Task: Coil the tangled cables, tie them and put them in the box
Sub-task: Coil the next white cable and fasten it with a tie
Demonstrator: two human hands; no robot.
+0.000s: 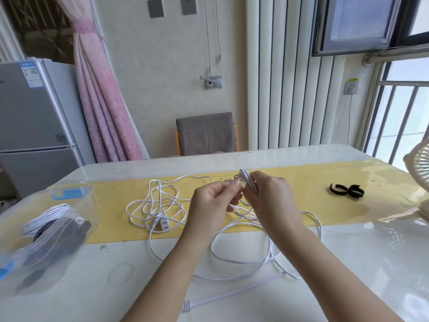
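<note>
A small bundle of white cable loops [246,180] is gripped in my right hand [270,194] above the middle of the table. My left hand [212,197] pinches a strand of the same cable just left of the bundle. Loose white cable [243,261] trails from the hands in wide loops over the near table, ending in a plug [186,306]. A second tangled white cable with a small adapter [160,223] lies to the left. A clear plastic box [46,233] at the left edge holds coiled white and dark cables. Two black strap ties [347,191] lie at the right.
The white table [348,263] has a yellow runner [290,182] across its middle. A cream fan [420,175] stands at the right edge. A grey chair [205,133] is behind the table, a fridge [34,126] at the far left.
</note>
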